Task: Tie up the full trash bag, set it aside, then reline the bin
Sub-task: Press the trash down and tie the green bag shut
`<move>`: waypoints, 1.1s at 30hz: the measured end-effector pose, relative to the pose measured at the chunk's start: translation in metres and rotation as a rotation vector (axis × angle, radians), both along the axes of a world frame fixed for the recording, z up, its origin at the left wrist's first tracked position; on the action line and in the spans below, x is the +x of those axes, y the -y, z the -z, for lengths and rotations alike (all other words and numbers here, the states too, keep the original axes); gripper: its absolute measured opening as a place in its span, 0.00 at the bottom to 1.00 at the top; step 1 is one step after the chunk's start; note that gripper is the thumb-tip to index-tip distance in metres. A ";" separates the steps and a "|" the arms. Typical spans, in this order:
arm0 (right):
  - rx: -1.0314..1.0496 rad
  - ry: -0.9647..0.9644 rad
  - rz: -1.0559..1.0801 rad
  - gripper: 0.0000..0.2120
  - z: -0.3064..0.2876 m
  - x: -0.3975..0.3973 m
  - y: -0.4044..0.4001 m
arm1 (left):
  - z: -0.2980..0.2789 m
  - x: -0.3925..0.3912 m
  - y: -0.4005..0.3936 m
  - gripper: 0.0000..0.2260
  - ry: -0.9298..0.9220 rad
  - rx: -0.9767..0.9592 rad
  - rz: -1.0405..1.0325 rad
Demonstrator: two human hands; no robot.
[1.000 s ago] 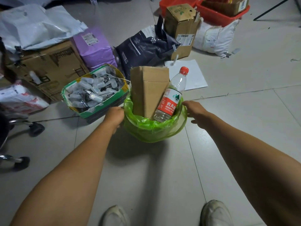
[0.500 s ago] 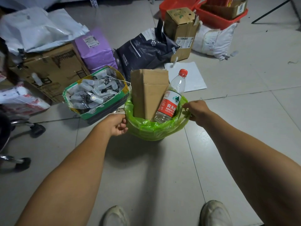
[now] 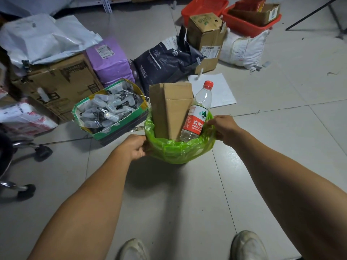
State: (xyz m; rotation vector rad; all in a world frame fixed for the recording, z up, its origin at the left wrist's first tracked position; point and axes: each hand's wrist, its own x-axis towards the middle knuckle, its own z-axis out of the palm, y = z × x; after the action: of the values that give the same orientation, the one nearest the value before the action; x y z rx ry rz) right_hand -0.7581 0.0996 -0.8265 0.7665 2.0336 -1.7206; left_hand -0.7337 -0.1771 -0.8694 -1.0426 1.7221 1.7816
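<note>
A green trash bag [image 3: 176,151] is folded over the rim of a small bin on the tiled floor, hiding the bin itself. A folded brown cardboard box [image 3: 170,109] and a clear water bottle [image 3: 197,113] with a red cap and red label stick up out of it. My left hand [image 3: 132,146] pinches the bag's edge on the left side of the rim. On the right side my right hand [image 3: 224,127] grips the bag's edge beside the bottle.
A green-edged box [image 3: 110,109] of small plastic items stands just left of the bin. Behind it are cardboard boxes [image 3: 56,85], a purple parcel [image 3: 109,61], a dark pet-food bag [image 3: 167,59], a white sheet [image 3: 216,91] and red crates [image 3: 247,25]. Chair castors [image 3: 26,192] are at left; my shoes [image 3: 247,244] below.
Both hands have closed on the bag's edge at the rim. The left hand has shifted from the side of the bin onto the plastic; the right has gathered plastic inward next to the bottle.
</note>
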 end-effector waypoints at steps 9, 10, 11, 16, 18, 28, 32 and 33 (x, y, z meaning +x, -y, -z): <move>0.002 -0.065 0.118 0.07 -0.004 -0.005 -0.002 | -0.028 -0.010 0.008 0.06 -0.128 -0.067 -0.210; -0.008 -0.074 0.130 0.07 -0.005 -0.006 0.000 | -0.031 -0.012 0.009 0.06 -0.133 -0.074 -0.200; -0.013 -0.082 0.136 0.07 -0.007 -0.006 0.001 | -0.033 -0.012 0.010 0.07 -0.140 -0.078 -0.191; 0.057 -0.145 0.123 0.07 -0.013 -0.007 0.006 | -0.035 -0.010 0.006 0.04 -0.281 -0.072 -0.174; 0.071 -0.186 0.113 0.06 -0.015 -0.005 0.007 | -0.035 -0.009 0.003 0.06 -0.325 -0.113 -0.118; 0.033 -0.134 0.018 0.07 -0.020 -0.001 0.001 | -0.037 -0.001 0.008 0.07 -0.428 -0.364 0.005; -0.014 -0.072 0.000 0.08 -0.020 0.000 0.002 | -0.044 0.003 -0.001 0.05 -0.395 -0.257 0.070; -0.034 -0.078 0.018 0.08 -0.021 0.000 0.002 | -0.046 0.003 -0.002 0.03 -0.405 -0.217 0.074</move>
State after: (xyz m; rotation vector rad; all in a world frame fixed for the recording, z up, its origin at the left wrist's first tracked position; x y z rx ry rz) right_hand -0.7586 0.0974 -0.8056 0.7206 2.0487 -1.8165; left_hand -0.7310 -0.1747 -0.8230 -0.7182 2.2054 1.8848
